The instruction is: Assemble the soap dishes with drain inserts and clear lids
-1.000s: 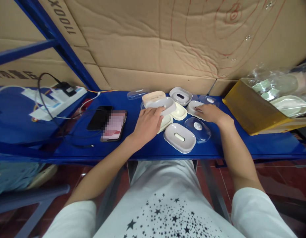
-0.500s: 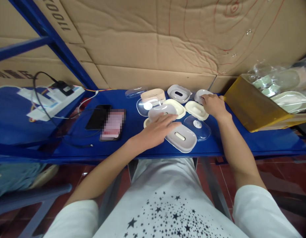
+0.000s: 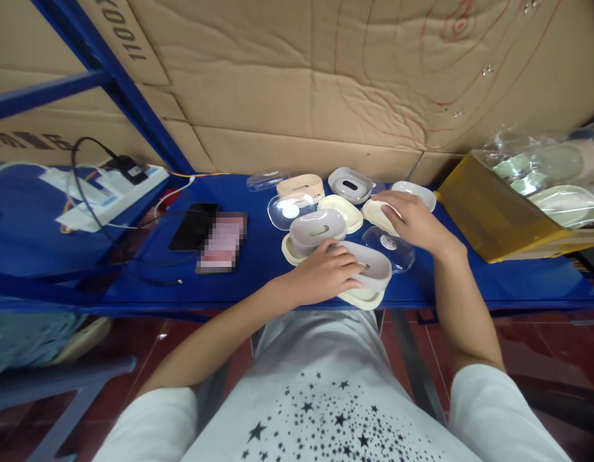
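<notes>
My left hand [image 3: 328,273] has its fingers curled over the near wall of a grey oval soap dish [image 3: 378,260], fingertips by its slot. A cream tray [image 3: 367,299] shows below that dish, on the near side. My right hand [image 3: 412,218] is over another cream tray [image 3: 376,215], fingers stretched out and spread from the thumb; whether they touch it is hard to see. A second grey slotted dish [image 3: 319,228] sits on a cream tray [image 3: 290,250] beside my left hand. Near my right wrist lies a clear lid [image 3: 390,247] with a round sticker.
Behind stand a peach dish [image 3: 301,186], a grey dish [image 3: 351,183] and a small pale dish [image 3: 415,192]. A clear lid [image 3: 285,212] lies left. A yellow-taped box [image 3: 499,212] of wrapped dishes is right; phones [image 3: 194,228] and a power strip [image 3: 109,199] are left.
My right hand has left the small pale dish and come nearer, over the cream tray. Under my left hand, the grey dish has shifted right and away, uncovering more of the cream tray below.
</notes>
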{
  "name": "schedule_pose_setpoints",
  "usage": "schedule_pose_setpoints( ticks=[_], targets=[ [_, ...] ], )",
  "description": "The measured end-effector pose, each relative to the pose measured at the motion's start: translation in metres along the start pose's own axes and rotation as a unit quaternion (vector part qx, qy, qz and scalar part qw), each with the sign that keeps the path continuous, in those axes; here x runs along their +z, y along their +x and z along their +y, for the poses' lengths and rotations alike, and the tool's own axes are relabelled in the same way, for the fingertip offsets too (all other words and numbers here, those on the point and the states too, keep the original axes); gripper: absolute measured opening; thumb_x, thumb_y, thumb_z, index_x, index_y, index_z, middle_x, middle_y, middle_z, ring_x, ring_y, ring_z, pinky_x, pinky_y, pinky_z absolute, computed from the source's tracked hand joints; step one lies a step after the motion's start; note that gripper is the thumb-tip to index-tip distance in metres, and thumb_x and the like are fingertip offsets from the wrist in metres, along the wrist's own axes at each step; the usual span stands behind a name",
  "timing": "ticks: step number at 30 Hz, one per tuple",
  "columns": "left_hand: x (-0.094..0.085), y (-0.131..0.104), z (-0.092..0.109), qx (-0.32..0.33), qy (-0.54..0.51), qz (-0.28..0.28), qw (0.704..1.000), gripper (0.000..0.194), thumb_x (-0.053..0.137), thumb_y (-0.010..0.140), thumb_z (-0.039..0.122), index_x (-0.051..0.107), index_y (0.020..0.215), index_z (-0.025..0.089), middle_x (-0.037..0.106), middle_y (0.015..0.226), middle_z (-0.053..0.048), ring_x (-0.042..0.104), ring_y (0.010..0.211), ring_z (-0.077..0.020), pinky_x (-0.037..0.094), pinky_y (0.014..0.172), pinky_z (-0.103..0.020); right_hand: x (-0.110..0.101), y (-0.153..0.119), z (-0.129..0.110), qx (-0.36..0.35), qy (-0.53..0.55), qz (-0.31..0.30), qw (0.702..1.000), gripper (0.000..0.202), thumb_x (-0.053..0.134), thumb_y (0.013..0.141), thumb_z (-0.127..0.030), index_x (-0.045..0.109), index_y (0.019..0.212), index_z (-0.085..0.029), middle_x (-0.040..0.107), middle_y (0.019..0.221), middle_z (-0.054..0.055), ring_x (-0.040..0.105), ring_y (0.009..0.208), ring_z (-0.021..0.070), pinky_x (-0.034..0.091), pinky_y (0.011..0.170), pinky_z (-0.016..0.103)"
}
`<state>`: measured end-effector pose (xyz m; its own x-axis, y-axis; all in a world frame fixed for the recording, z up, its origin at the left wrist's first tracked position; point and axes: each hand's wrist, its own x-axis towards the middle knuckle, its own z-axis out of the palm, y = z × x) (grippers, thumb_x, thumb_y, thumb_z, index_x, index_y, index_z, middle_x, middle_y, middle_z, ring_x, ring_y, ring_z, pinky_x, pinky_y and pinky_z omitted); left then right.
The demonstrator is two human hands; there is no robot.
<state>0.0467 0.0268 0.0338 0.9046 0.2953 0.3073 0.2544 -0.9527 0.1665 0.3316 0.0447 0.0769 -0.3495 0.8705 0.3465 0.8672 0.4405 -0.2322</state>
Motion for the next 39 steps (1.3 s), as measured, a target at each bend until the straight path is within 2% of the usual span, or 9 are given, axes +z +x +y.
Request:
schedule_pose_setpoints(
  ticks=[4, 9, 12, 15, 24, 29, 33, 36, 39],
  targets=[
    [-0.006, -0.005, 0.000, -0.058, 0.058, 0.059, 0.995, 0.030, 0.055, 0.115, 0.040, 0.073, 0.128, 0.021, 0.081, 0.122, -0.007, 0.070, 0.119, -0.0256, 0.041, 0.115, -0.046, 0.011, -0.069, -0.038, 0.056, 0.010, 0.036, 0.998, 0.050, 0.033, 0.116, -0.044, 0.060, 0.155, -0.027, 0.069, 0.154, 0.012, 0.061, 0.146, 0.0326, 0.043, 0.122, 0.055],
    [-0.006, -0.009, -0.008, -0.142, 0.132, 0.072, 0.978, 0.023, 0.060, 0.112, 0.033, 0.074, 0.128, 0.022, 0.081, 0.123, -0.008, 0.069, 0.120, -0.0294, 0.039, 0.118, -0.052, 0.044, -0.121, -0.064, 0.061, -0.041, 0.012, 0.997, 0.069, 0.046, 0.114, -0.053, 0.029, 0.176, -0.029, 0.051, 0.171, 0.016, 0.045, 0.159, 0.0386, 0.031, 0.127, 0.068],
    [-0.008, -0.009, -0.010, -0.175, 0.135, 0.088, 0.971, 0.026, 0.059, 0.113, 0.034, 0.074, 0.129, 0.020, 0.081, 0.126, -0.009, 0.070, 0.119, -0.0298, 0.039, 0.119, -0.052, 0.055, -0.127, -0.084, -0.016, -0.036, -0.006, 0.999, 0.071, 0.055, 0.110, -0.059, 0.036, 0.173, -0.034, 0.044, 0.176, 0.012, 0.039, 0.164, 0.0378, 0.030, 0.130, 0.067],
    [-0.016, -0.010, -0.012, -0.189, 0.124, 0.104, 0.968, 0.029, 0.054, 0.115, 0.035, 0.072, 0.132, 0.020, 0.080, 0.130, -0.009, 0.070, 0.122, -0.0293, 0.039, 0.121, -0.052, 0.059, -0.125, -0.096, -0.075, -0.019, -0.037, 0.996, 0.058, 0.057, 0.112, -0.052, 0.048, 0.166, -0.037, 0.052, 0.171, 0.006, 0.046, 0.161, 0.0325, 0.033, 0.131, 0.064],
    [-0.027, -0.037, -0.015, -0.215, 0.148, 0.111, 0.959, 0.027, 0.056, 0.113, 0.029, 0.072, 0.134, 0.021, 0.079, 0.133, -0.010, 0.071, 0.126, -0.0318, 0.041, 0.122, -0.057, 0.051, -0.134, -0.059, 0.034, -0.046, 0.023, 0.998, 0.048, 0.054, 0.113, -0.043, 0.054, 0.161, -0.036, 0.066, 0.158, 0.009, 0.056, 0.152, 0.0353, 0.038, 0.124, 0.065],
    [-0.012, -0.054, 0.007, -0.131, 0.129, 0.091, 0.979, 0.026, 0.056, 0.114, 0.027, 0.072, 0.133, 0.022, 0.079, 0.134, -0.009, 0.072, 0.124, -0.0275, 0.037, 0.126, -0.059, 0.043, -0.147, -0.039, 0.074, -0.054, 0.040, 0.995, 0.052, 0.050, 0.111, -0.037, 0.053, 0.163, -0.037, 0.064, 0.160, 0.009, 0.056, 0.152, 0.0380, 0.043, 0.121, 0.066],
    [0.011, -0.049, 0.029, -0.083, 0.106, 0.054, 0.989, 0.024, 0.058, 0.113, 0.025, 0.071, 0.133, 0.024, 0.078, 0.133, -0.007, 0.071, 0.126, -0.0255, 0.035, 0.130, -0.058, 0.039, -0.154, -0.026, 0.099, -0.071, 0.073, 0.990, 0.063, 0.046, 0.107, -0.023, 0.047, 0.167, -0.044, 0.059, 0.165, 0.007, 0.053, 0.154, 0.0412, 0.042, 0.120, 0.071],
    [0.023, -0.036, 0.037, -0.090, 0.101, 0.044, 0.990, 0.028, 0.059, 0.112, 0.024, 0.068, 0.138, 0.023, 0.074, 0.138, -0.010, 0.068, 0.132, -0.0275, 0.034, 0.131, -0.059, 0.037, -0.150, -0.035, 0.089, -0.069, 0.088, 0.990, 0.068, 0.043, 0.108, -0.019, 0.040, 0.170, -0.046, 0.057, 0.166, 0.009, 0.054, 0.153, 0.0408, 0.044, 0.118, 0.070],
    [0.021, -0.028, 0.034, -0.091, 0.090, 0.057, 0.990, 0.035, 0.058, 0.113, 0.032, 0.063, 0.146, 0.021, 0.068, 0.150, -0.014, 0.063, 0.140, -0.0302, 0.034, 0.131, -0.061, 0.043, -0.138, -0.059, 0.029, -0.034, 0.069, 0.997, 0.064, 0.052, 0.111, -0.031, 0.036, 0.172, -0.042, 0.055, 0.168, 0.010, 0.053, 0.153, 0.0381, 0.045, 0.119, 0.065]
  ],
)
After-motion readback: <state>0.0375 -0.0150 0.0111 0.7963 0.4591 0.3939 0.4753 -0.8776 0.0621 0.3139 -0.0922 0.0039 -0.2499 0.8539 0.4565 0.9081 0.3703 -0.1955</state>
